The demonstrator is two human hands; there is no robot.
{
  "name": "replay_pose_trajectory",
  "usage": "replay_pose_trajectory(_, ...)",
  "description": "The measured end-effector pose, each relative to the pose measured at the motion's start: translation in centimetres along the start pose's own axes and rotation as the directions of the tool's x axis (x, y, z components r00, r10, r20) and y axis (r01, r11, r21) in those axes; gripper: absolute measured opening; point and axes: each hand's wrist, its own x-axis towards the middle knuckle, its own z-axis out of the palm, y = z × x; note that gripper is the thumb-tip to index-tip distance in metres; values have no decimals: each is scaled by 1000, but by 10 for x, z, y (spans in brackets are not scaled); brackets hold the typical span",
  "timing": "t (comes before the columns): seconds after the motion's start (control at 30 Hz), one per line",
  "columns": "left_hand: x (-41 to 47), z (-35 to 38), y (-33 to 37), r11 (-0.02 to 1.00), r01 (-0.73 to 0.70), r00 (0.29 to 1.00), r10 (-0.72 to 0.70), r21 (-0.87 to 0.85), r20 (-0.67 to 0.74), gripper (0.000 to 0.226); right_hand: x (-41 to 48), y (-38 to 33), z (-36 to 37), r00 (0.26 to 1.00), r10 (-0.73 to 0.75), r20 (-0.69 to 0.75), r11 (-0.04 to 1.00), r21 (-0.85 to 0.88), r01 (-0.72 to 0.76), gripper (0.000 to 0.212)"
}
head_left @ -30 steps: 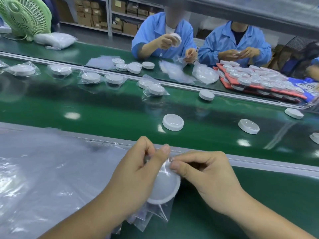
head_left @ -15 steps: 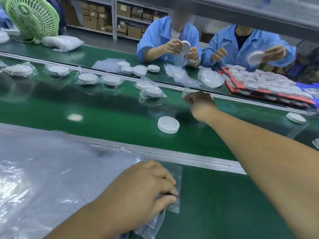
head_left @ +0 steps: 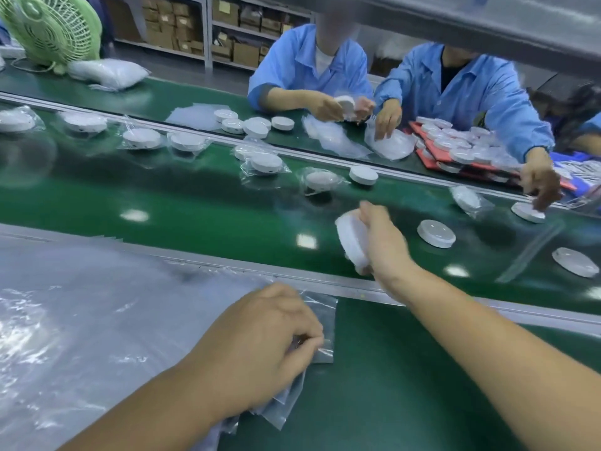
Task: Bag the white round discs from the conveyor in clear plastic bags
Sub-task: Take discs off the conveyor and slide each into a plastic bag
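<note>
White disc [head_left: 348,243] blurred, bags [head_left: 326,315] under left hand [head_left: 264,340]

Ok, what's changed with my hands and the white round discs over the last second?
Both hands held a bagged white round disc; the right hand carried it onto the green conveyor belt and let go, then took hold of a bare white round disc and lifted it, tilted. The left hand dropped onto the stack of clear plastic bags and grips it. The large clear plastic sheet stayed put.

At back: metal shelving [head_left: 208,30] stacked with cardboard boxes [head_left: 162,14]. Green fan [head_left: 48,27] far left; grey beam [head_left: 487,24] overhead, top right.
</note>
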Motion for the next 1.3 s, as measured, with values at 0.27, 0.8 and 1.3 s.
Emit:
replay_pose_trajectory(0.27,3,-3,6,952,145,967,-194,-269,-166,19,-111,42,-57,585,-767,262,484,-362,797,32)
replay_pose_trajectory(0.8,14,3,48,834,60,953,-212,-548,-218,58,-131,0,-21,949,-315,-31,874,381,302,17)
replay_pose_trajectory(1.3,49,-5,64,517,228,858,-508,-825,-81,38,-122,4,-35,976,-186,108,957,244,156,31)
